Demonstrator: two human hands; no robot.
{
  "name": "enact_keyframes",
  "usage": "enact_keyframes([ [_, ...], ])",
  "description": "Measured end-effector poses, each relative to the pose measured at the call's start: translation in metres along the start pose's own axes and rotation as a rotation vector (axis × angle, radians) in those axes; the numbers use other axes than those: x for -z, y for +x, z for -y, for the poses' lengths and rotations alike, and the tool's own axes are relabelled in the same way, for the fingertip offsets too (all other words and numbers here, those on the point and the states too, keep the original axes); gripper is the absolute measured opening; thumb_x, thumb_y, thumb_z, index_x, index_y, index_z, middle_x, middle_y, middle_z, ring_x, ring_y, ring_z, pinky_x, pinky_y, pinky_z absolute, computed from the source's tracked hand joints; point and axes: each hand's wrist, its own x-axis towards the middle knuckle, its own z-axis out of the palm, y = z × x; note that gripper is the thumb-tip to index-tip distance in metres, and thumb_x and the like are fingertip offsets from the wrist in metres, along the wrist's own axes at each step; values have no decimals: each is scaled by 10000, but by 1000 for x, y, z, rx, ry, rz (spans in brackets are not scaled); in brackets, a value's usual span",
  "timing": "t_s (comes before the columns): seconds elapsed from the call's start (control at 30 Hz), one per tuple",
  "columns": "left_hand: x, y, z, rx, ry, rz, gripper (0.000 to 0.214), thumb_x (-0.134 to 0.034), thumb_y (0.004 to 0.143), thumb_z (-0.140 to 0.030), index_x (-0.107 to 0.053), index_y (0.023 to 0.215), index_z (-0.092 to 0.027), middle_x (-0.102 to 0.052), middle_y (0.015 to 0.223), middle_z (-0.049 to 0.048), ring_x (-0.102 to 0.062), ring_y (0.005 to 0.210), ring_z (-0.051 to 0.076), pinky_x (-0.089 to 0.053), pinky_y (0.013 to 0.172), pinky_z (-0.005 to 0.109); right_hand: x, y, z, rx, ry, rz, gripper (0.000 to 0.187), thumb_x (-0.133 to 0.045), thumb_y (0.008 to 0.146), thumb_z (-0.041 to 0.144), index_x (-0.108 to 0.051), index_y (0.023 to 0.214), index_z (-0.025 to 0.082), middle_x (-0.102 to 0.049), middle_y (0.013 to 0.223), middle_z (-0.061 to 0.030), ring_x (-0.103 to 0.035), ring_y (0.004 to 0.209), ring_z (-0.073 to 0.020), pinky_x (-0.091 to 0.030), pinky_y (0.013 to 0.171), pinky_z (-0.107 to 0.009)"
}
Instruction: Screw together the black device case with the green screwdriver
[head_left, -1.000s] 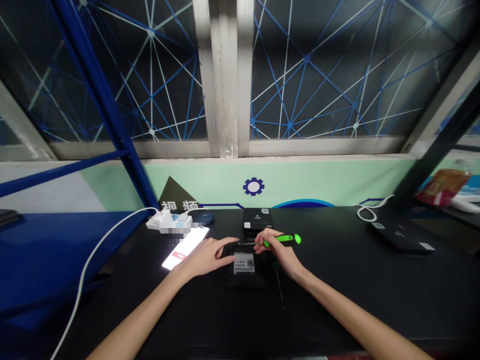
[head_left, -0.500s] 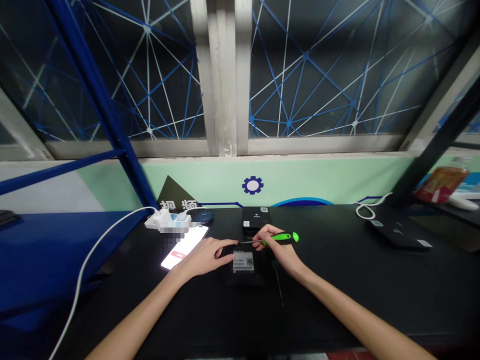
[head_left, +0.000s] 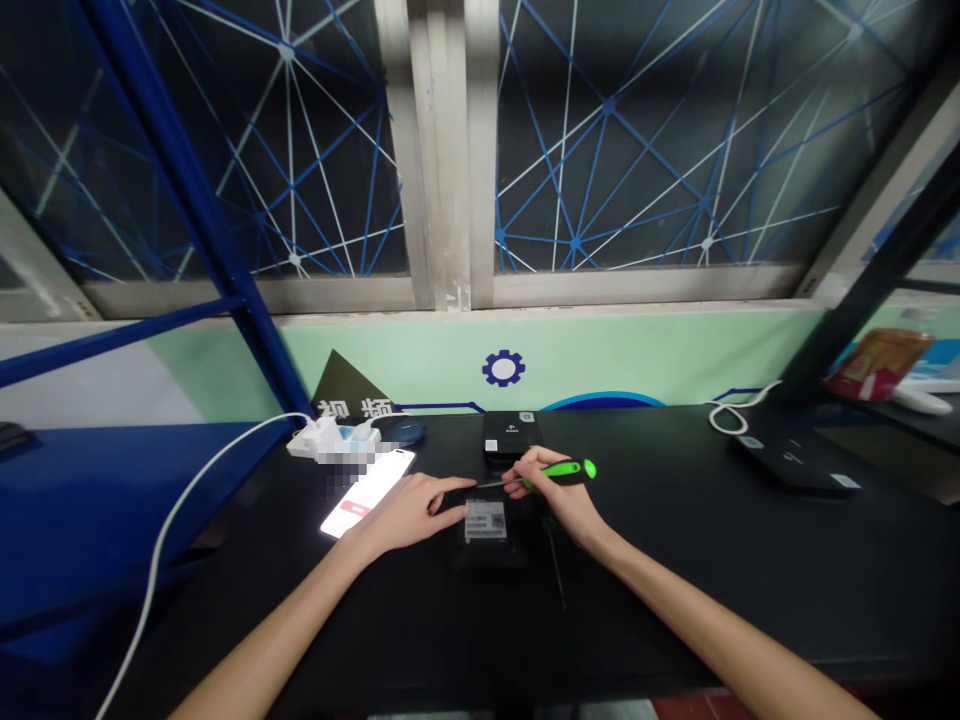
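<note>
A black box-shaped device (head_left: 491, 555) with a white printed label (head_left: 485, 520) lies on the black table in front of me. My right hand (head_left: 551, 490) grips a screwdriver (head_left: 559, 470) with a green and black handle. Its metal shaft points left, and the tip is by the far edge of the device, close to my left index fingertip. My left hand (head_left: 420, 510) rests at the device's left side with index finger and thumb stretched apart, holding nothing. Under my right wrist lies a second thin screwdriver (head_left: 556, 570), its handle partly hidden.
A lit phone (head_left: 367, 495) lies left of my left hand, with a white power strip (head_left: 330, 440) and a dark mouse (head_left: 405, 433) behind it. Another black box (head_left: 511, 432) stands beyond my hands. At right are a flat black device (head_left: 795, 465) and a white cable (head_left: 727, 415).
Both hands hold nearly the same pose. The screwdriver handle has tilted up very slightly, and the whole view has shifted a little.
</note>
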Motion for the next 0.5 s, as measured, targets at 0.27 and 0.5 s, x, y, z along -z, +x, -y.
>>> enact_keyframes([
  [0.27,0,0,0,4,16,-2,459,-491,968,-542,-593,1339,-292,-522,615,-52,-506,548,126,-303,558,236,5,1,-6,19,97,-15,382,-623,889,520,-667,741,170,-740,843,-81,-707,738,-217,-571,706,-340],
  [0.5,-2,-2,0,59,-6,-26,523,-536,917,-572,-498,1314,-234,-557,659,-54,-532,571,150,-292,526,245,6,5,-6,26,97,-90,338,-669,856,495,-624,729,185,-643,734,-12,-653,653,-165,-533,614,-273],
])
